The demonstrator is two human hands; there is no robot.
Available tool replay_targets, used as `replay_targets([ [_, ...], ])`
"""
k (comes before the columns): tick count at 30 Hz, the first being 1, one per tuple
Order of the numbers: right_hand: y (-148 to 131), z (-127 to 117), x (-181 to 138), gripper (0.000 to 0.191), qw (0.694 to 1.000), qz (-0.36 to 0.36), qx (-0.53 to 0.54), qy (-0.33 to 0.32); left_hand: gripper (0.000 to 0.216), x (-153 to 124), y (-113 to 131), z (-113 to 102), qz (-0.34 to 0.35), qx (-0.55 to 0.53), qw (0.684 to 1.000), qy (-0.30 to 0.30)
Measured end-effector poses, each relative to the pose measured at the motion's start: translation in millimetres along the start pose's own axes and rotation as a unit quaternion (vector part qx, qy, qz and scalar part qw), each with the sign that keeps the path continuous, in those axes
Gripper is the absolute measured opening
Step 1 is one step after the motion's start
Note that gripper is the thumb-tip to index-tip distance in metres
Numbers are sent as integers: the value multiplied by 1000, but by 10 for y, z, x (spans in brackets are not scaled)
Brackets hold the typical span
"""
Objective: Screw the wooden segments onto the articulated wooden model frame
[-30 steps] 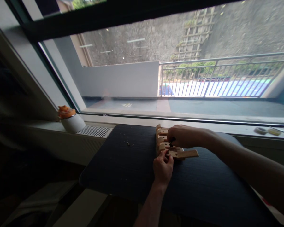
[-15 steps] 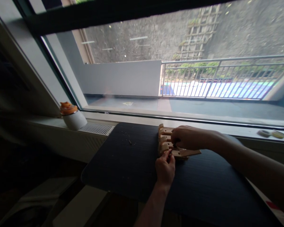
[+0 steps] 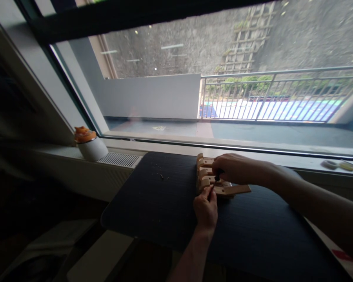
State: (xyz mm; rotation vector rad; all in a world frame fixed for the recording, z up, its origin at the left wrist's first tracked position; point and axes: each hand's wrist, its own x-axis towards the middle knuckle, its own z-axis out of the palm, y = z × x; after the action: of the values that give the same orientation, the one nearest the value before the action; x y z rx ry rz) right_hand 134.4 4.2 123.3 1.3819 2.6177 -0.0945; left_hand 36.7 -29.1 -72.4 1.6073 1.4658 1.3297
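Bumpy wooden thing (image 3: 206, 182) right of the frame's middle, lower half, on a dark table (image 3: 153, 199), right hand (image 3: 228, 168) gripping a dark tool (image 3: 217, 178), left hand (image 3: 206, 209) pinched closed, too small to tell on what.

Lit thru window (image 3: 170, 94), bright outside, v. dim indoors, near-black lower L; streaked w/ reflections (image 3: 172, 46); bit soft.

No wording, brand or number is legible. A pale triangular sign (image 3: 159, 128) appears against the outdoor walkway floor (image 3: 244, 134), far and left of centre; its markings are too small to read. Reddish marks (image 3: 205, 111) beyond the far railing (image 3: 265, 98) are likewise indistinct.
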Motion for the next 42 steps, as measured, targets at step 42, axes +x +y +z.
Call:
replay_targets([
  [42,67,404,-42,21,960,77,170,210,27,5,25,3,14,18,1000,3],
])
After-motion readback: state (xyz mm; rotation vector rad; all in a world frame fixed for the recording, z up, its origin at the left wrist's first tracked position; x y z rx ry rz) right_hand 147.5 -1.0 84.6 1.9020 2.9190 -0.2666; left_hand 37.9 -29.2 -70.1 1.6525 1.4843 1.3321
